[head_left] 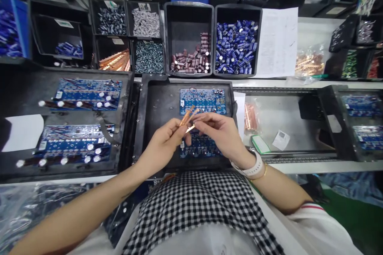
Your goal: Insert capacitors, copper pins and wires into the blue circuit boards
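Observation:
My left hand (166, 138) is closed around a few thin copper strips (187, 116), which stick up out of its fingers. Facing it, my right hand (220, 130) has its thumb and fingers pinched at one bright strip (190, 128) between the two hands. Its fingertips partly hide that strip. Beneath both hands a black tray (158, 99) carries two blue circuit boards. The upper circuit board (203, 99) shows well, while the lower circuit board (199, 149) is partly covered by my hands.
Left, another tray (18, 87) holds boards fitted with capacitors. Behind stand bins of brown capacitors (191, 61), blue capacitors (236, 48) and copper strips (115, 61). A paper sheet (277, 42) lies beside them. Right, the conveyor (287, 115) bears a bag of copper pieces (250, 117) and another tray (332, 123).

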`<state>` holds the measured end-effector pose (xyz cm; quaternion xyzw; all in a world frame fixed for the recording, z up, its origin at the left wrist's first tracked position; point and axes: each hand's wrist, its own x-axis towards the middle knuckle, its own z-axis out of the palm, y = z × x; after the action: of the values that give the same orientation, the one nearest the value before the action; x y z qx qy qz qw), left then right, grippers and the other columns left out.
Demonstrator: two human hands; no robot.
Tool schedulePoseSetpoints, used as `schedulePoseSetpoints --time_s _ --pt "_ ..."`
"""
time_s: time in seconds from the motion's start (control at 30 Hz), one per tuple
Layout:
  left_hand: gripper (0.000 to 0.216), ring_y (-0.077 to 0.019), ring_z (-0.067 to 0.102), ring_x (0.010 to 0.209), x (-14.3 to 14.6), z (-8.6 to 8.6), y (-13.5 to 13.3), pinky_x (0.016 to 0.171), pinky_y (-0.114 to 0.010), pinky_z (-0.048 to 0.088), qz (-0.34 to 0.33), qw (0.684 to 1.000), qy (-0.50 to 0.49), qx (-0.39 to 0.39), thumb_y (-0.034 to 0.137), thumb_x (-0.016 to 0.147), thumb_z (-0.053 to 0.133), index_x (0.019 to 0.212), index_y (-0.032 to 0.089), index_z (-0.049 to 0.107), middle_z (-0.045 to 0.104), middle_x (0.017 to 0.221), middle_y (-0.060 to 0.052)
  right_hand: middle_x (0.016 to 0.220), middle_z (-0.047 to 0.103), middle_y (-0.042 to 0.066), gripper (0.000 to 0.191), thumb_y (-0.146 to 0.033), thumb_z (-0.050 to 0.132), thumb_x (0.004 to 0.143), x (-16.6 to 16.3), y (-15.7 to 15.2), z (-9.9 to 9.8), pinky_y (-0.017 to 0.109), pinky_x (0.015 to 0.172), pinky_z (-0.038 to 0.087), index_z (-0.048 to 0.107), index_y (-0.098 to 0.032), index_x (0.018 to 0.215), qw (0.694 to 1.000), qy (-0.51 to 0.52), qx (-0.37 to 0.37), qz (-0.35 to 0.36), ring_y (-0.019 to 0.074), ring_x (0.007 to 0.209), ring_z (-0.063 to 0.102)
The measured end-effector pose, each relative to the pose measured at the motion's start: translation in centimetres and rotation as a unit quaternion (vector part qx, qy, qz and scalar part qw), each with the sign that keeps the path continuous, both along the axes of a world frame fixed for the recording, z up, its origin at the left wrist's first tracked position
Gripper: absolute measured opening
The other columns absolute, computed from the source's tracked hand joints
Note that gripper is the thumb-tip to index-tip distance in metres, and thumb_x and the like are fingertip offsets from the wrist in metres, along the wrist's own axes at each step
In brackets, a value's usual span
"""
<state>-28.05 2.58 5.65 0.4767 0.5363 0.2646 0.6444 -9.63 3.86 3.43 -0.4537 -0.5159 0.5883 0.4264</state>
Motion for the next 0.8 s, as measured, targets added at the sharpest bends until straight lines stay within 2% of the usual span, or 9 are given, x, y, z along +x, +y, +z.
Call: schedulePoseSetpoints --time_s 0.1,0.13,0.23,0.27,0.33,0.4,0.47,0.57,0.8 --pt "0.026 -0.0026 0.024 0.042 0.4 0.8 0.9 0.038 -0.011 0.018 0.033 0.991 -0.084 -0.096 0.042 0.097 0.055 0.096 0.017 0.049 0.058 0.064 0.002 0.115 0.070 0.004 0.022 -0.024 0.065 0.091 1.1 1.1 0.9 0.036 0.088 0.057 0.067 -0.025 0.113 0.973 -0.142 0.184 -0.008 0.0171 0.103 0.066" --pt "0.026 -0.0019 0.021 0.041 0.6 1.2 1.4 0.037 -0.011 0.015 0.031 0.984 -0.112 -0.135 0.042 0.096 0.056 0.093 0.017 0.048 0.057 0.063 0.002 0.117 0.069 0.004 0.023 -0.020 0.062 0.093 1.6 1.6 1.5 0.039 0.094 0.055 0.066 -0.026 0.115 0.938 -0.206 0.280 0.011 0.0178 0.109 0.063" --pt "0.027 -0.0018 0.027 0.041 0.7 2.1 3.0 0.033 -0.008 0.018 0.019 0.962 -0.162 -0.218 0.040 0.093 0.060 0.091 0.016 0.049 0.060 0.067 -0.001 0.112 0.070 0.006 0.021 -0.015 0.051 0.098 3.2 3.8 3.1 0.042 0.097 0.050 0.068 -0.020 0.108 0.777 -0.342 0.509 0.142 0.0198 0.107 0.059" --pt "0.025 -0.0035 0.036 0.044 0.6 2.2 3.5 0.033 -0.008 0.025 0.027 0.962 -0.159 -0.222 0.038 0.092 0.062 0.093 0.016 0.051 0.063 0.074 -0.004 0.109 0.070 0.007 0.022 -0.015 0.048 0.099 3.7 4.7 3.2 0.040 0.092 0.051 0.068 -0.018 0.106 0.734 -0.370 0.541 0.177 0.0199 0.102 0.059" --pt "0.021 -0.0096 0.055 0.058 0.1 1.9 4.3 0.036 -0.013 0.042 0.075 0.974 -0.114 -0.182 0.033 0.091 0.064 0.096 0.017 0.052 0.065 0.092 -0.007 0.103 0.069 0.009 0.026 -0.014 0.042 0.100 4.4 6.5 2.6 0.036 0.082 0.049 0.068 -0.015 0.103 0.694 -0.431 0.542 0.198 0.0194 0.093 0.057" --pt "0.018 -0.0107 0.058 0.062 -0.8 1.2 4.9 0.037 -0.015 0.046 0.139 0.981 -0.057 -0.124 0.028 0.089 0.065 0.091 0.018 0.050 0.063 0.092 -0.004 0.097 0.067 0.008 0.029 -0.012 0.040 0.100 4.8 8.1 1.2 0.034 0.076 0.045 0.068 -0.016 0.103 0.689 -0.489 0.504 0.177 0.0187 0.086 0.055" --pt "0.022 -0.0053 0.044 0.047 -1.7 0.3 5.2 0.032 -0.009 0.033 0.173 0.979 -0.033 -0.107 0.027 0.090 0.065 0.084 0.018 0.046 0.055 0.072 0.002 0.093 0.066 0.008 0.030 -0.009 0.040 0.099 4.9 9.3 -0.5 0.034 0.074 0.041 0.068 -0.017 0.106 0.690 -0.525 0.469 0.170 0.0186 0.082 0.053" --pt "0.026 -0.0012 0.023 0.037 -2.6 -0.7 5.0 0.031 -0.007 0.017 0.164 0.975 -0.045 -0.143 0.029 0.089 0.067 0.083 0.019 0.044 0.043 0.055 0.007 0.091 0.067 0.007 0.028 -0.011 0.043 0.098 4.8 10.2 -2.4 0.035 0.074 0.038 0.069 -0.018 0.107 0.692 -0.536 0.446 0.186 0.0194 0.081 0.052" --pt "0.038 -0.0005 0.024 0.036 -2.3 -1.2 4.1 0.033 -0.009 0.014 0.165 0.969 -0.057 -0.176 0.033 0.078 0.078 0.083 0.019 0.043 0.048 0.052 0.006 0.092 0.068 0.006 0.028 -0.013 0.044 0.099 4.9 10.4 -3.3 0.033 0.077 0.036 0.070 -0.020 0.105 0.721 -0.518 0.424 0.180 0.0180 0.083 0.054"
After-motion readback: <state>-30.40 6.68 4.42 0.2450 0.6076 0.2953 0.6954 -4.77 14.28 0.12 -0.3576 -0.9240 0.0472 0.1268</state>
